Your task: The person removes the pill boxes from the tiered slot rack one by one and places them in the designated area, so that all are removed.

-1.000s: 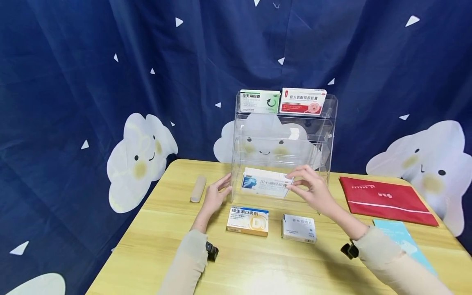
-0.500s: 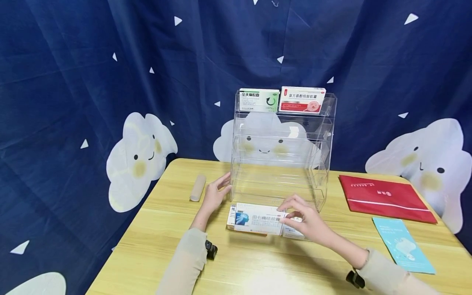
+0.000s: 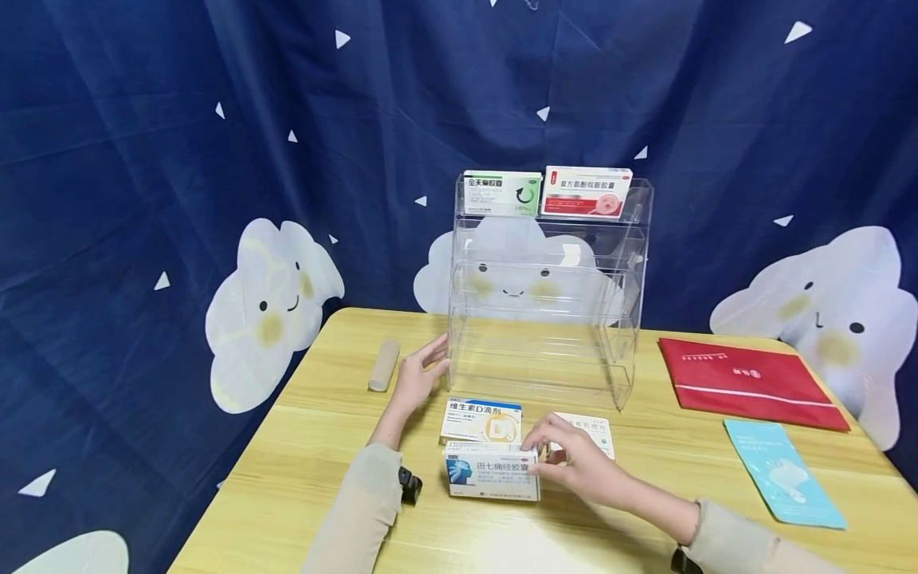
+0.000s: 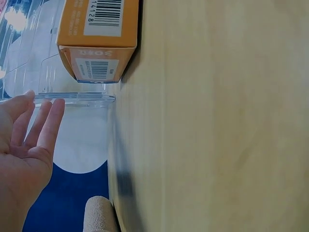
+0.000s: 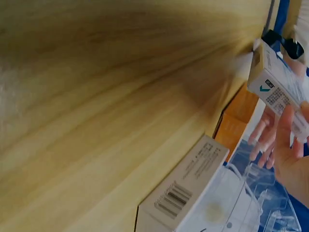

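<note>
My right hand pinches the right end of a white medicine box with a blue picture, near the table's front. In the right wrist view, thumb and fingers grip that box's end. My left hand has its fingertips at the left side of a clear acrylic display rack; its fingers are fairly straight in the left wrist view. Behind the held box lies an orange-and-white vitamin D box, its orange side showing at the left wrist. A white medicine box is partly hidden by my right hand.
On the rack's top tier stand a green-and-white box and a red-and-white box. A beige tube lies left of my left hand. A red folder and a light-blue packet lie at right. A blue curtain hangs behind.
My right hand has brought the white medicine box from in front of the rack's lower tier down and toward me, past the vitamin D box. My left hand has stayed at the rack's side.
</note>
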### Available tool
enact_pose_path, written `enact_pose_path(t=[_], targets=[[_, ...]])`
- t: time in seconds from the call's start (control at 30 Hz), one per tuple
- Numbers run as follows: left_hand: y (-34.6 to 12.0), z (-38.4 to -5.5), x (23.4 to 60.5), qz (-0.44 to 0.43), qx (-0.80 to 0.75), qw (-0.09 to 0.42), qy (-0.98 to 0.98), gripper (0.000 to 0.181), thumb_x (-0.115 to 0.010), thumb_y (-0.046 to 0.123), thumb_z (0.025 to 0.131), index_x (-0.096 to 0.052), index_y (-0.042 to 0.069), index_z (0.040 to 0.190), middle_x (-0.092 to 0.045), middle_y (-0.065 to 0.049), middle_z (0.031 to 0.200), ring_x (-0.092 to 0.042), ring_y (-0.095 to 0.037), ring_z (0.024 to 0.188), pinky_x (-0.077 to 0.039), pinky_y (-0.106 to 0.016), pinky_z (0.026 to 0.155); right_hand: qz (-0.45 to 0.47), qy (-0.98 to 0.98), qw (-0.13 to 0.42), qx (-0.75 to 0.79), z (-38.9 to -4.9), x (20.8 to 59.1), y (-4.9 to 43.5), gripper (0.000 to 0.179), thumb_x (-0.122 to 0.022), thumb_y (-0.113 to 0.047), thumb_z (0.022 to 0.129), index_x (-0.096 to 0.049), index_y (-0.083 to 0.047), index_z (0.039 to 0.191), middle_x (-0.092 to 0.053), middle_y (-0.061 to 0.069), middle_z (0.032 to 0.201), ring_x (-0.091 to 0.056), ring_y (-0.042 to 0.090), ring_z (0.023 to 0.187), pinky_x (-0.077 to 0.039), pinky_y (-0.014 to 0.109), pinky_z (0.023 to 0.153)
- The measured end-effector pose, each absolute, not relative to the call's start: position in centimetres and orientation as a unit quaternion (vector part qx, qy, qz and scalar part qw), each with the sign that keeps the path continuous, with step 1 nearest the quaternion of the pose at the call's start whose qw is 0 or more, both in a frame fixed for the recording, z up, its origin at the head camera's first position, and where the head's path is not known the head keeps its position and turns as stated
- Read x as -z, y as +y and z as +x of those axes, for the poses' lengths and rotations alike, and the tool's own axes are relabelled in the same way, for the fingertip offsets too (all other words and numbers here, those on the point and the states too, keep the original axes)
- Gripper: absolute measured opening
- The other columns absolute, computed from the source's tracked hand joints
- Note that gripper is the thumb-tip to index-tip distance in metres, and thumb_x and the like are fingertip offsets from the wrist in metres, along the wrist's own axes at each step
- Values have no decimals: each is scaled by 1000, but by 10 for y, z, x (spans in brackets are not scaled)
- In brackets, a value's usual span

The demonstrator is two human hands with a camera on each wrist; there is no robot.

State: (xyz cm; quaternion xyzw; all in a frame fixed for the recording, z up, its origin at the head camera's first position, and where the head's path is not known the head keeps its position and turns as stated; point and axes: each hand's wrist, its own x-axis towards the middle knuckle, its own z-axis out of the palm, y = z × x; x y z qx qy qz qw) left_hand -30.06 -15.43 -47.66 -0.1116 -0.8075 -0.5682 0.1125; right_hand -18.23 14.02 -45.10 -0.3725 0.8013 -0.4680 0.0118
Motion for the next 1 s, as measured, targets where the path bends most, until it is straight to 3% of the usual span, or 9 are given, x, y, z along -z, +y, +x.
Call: enact_pose_path(t=[0.17, 0.47, 0.8, 1.0], targets=[[-153, -301, 476, -111, 568, 116, -807, 49, -66, 3, 90, -55, 8, 138, -62, -15, 135, -64, -32, 119, -52, -37, 106, -351, 813, 33, 464, -181, 454, 137, 21, -73, -15, 86, -62, -14, 104, -58, 4, 103, -55, 5, 92, -62, 20, 71], [-148, -278, 444, -133, 569, 109, -804, 48, -61, -6, 91, -50, -6, 138, -57, -28, 134, -60, -45, 119, -49, -51, 106, -323, 825, 82, 456, -174, 462, 130, 21, -73, -20, 86, -61, -16, 103, -60, 2, 105, -57, 5, 93, -61, 17, 75], [-148, -275, 441, -131, 567, 109, -806, 48, -62, -5, 91, -50, -6, 137, -58, -27, 133, -61, -43, 119, -50, -48, 106, -341, 846, 63, 405, -174, 462, 120, 19, -73, -15, 86, -62, -10, 101, -62, 2, 98, -60, 7, 86, -60, 15, 74], [-148, -276, 441, -136, 566, 116, -805, 48, -62, -5, 90, -51, -6, 137, -59, -27, 132, -62, -43, 118, -51, -47, 104, -328, 861, 67, 383, -175, 465, 117, 18, -73, -15, 86, -65, -7, 101, -66, 1, 94, -60, 0, 80, -59, 15, 70]])
